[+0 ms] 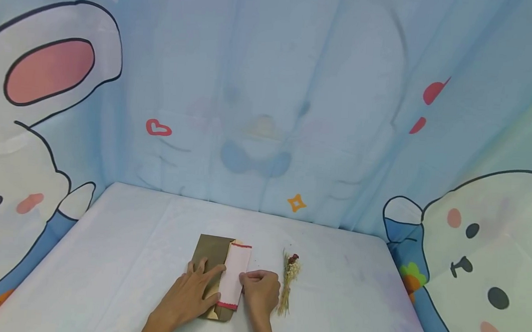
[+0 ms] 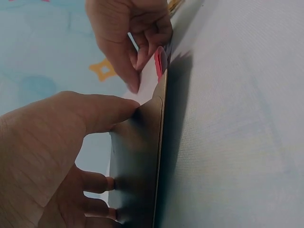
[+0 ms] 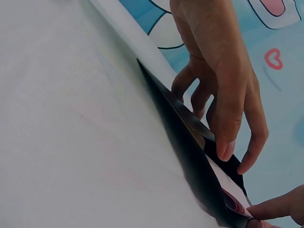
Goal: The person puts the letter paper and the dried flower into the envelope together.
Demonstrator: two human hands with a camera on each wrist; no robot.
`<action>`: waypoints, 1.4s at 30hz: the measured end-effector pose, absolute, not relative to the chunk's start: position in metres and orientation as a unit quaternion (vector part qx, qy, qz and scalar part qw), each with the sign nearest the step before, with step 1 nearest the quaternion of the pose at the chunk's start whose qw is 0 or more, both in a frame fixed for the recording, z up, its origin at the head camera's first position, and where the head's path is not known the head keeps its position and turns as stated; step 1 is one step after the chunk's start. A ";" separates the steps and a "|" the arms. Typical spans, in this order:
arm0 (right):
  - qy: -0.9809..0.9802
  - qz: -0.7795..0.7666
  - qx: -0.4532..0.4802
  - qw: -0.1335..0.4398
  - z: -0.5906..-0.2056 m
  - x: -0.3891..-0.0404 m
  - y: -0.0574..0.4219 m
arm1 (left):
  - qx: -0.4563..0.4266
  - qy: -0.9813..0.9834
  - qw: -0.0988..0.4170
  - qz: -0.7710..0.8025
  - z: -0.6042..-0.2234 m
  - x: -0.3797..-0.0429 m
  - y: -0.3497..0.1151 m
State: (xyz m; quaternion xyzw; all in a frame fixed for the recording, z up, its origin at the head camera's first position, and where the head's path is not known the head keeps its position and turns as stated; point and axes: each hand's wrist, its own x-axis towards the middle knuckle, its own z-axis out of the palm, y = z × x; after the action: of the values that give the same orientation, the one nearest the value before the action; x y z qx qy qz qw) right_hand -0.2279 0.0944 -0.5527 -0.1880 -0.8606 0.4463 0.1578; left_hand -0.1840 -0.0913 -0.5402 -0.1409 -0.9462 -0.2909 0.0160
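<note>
On the table lies an olive-brown folded paper sleeve [image 1: 212, 248], its inner side pale yellow. A pink paper strip [image 1: 236, 267] with red trim at both ends lies over its right part. My left hand [image 1: 184, 293] rests on the sleeve with spread fingers, thumb and index reaching the strip's left edge. In the left wrist view its fingertips [image 2: 110, 183] touch the sleeve. My right hand [image 1: 263, 288] pinches the strip's right edge between thumb and index finger. From the right wrist view, the strip's red-trimmed end [image 3: 232, 200] curves up slightly beside those fingers.
Just right of my right hand lies a small bunch of dried flowers [image 1: 289, 277] with a dark red bloom. The white-covered table [image 1: 340, 290] meets a blue cartoon-printed curtain [image 1: 270, 86] at the back and on both sides.
</note>
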 end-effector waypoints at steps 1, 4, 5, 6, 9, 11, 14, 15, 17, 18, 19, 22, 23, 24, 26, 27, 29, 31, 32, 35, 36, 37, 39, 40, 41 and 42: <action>-0.862 0.442 -0.187 0.160 -0.553 -0.228 0.094 | -0.141 -0.946 0.016 -0.290 -0.540 -0.184 -0.092; -0.866 0.434 -0.183 0.167 -0.554 -0.229 0.092 | -0.142 -0.946 0.017 -0.290 -0.540 -0.184 -0.092; -0.867 0.432 -0.182 0.169 -0.555 -0.229 0.091 | -0.142 -0.946 0.017 -0.290 -0.540 -0.184 -0.092; -0.868 0.432 -0.181 0.169 -0.555 -0.229 0.090 | -0.142 -0.946 0.017 -0.291 -0.541 -0.184 -0.093; -0.868 0.431 -0.179 0.170 -0.557 -0.229 0.089 | -0.141 -0.945 0.018 -0.293 -0.540 -0.184 -0.092; -0.868 0.430 -0.177 0.172 -0.558 -0.230 0.088 | -0.141 -0.945 0.021 -0.293 -0.540 -0.184 -0.092; -0.870 0.427 -0.176 0.173 -0.559 -0.230 0.086 | -0.141 -0.945 0.022 -0.294 -0.539 -0.183 -0.092; -0.871 0.425 -0.177 0.173 -0.559 -0.230 0.085 | -0.142 -0.945 0.022 -0.294 -0.539 -0.183 -0.092; -0.872 0.422 -0.176 0.174 -0.559 -0.230 0.083 | -0.143 -0.945 0.022 -0.292 -0.539 -0.183 -0.092; -0.873 0.420 -0.175 0.174 -0.559 -0.230 0.083 | -0.144 -0.945 0.023 -0.292 -0.538 -0.183 -0.093; -0.873 0.420 -0.174 0.174 -0.558 -0.229 0.082 | -0.145 -0.945 0.022 -0.291 -0.539 -0.183 -0.093; -0.874 0.419 -0.170 0.175 -0.558 -0.229 0.080 | -0.147 -0.946 0.023 -0.289 -0.539 -0.183 -0.093; -0.875 0.419 -0.170 0.175 -0.558 -0.229 0.079 | -0.148 -0.945 0.023 -0.289 -0.539 -0.183 -0.094; -0.875 0.420 -0.168 0.176 -0.558 -0.229 0.079 | -0.148 -0.945 0.021 -0.292 -0.540 -0.183 -0.094; -0.875 0.420 -0.166 0.175 -0.559 -0.229 0.078 | -0.148 -0.944 0.020 -0.294 -0.540 -0.183 -0.094; -0.875 0.420 -0.164 0.175 -0.559 -0.229 0.078 | -0.149 -0.943 0.020 -0.295 -0.540 -0.183 -0.094; -0.876 0.421 -0.162 0.173 -0.559 -0.229 0.077 | -0.148 -0.943 0.018 -0.298 -0.540 -0.183 -0.094; -0.875 0.423 -0.159 0.171 -0.558 -0.229 0.076 | -0.150 -0.943 0.020 -0.297 -0.540 -0.183 -0.094; -0.875 0.424 -0.158 0.171 -0.558 -0.229 0.076 | -0.151 -0.943 0.020 -0.295 -0.541 -0.184 -0.094; -0.874 0.427 -0.154 0.171 -0.557 -0.228 0.075 | -0.154 -0.944 0.023 -0.292 -0.541 -0.184 -0.094; -0.874 0.428 -0.153 0.171 -0.557 -0.228 0.074 | -0.156 -0.944 0.025 -0.290 -0.541 -0.185 -0.094; -0.874 0.429 -0.152 0.171 -0.557 -0.228 0.074 | -0.157 -0.944 0.027 -0.290 -0.541 -0.185 -0.094; -0.874 0.430 -0.151 0.171 -0.557 -0.228 0.073 | -0.158 -0.943 0.030 -0.291 -0.541 -0.185 -0.094; -0.874 0.430 -0.151 0.172 -0.557 -0.229 0.072 | -0.159 -0.943 0.031 -0.291 -0.541 -0.185 -0.094; -0.874 0.430 -0.151 0.172 -0.558 -0.229 0.072 | -0.159 -0.943 0.031 -0.292 -0.542 -0.185 -0.095; -0.874 0.430 -0.150 0.171 -0.559 -0.229 0.071 | -0.159 -0.942 0.031 -0.293 -0.542 -0.185 -0.095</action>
State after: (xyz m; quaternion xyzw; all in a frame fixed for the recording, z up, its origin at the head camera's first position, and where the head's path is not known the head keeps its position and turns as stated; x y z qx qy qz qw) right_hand -0.2294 0.0715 -0.5585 -0.1503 -0.8736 0.4298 0.1715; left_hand -0.1849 -0.0948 -0.5421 -0.1591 -0.9423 -0.2928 0.0310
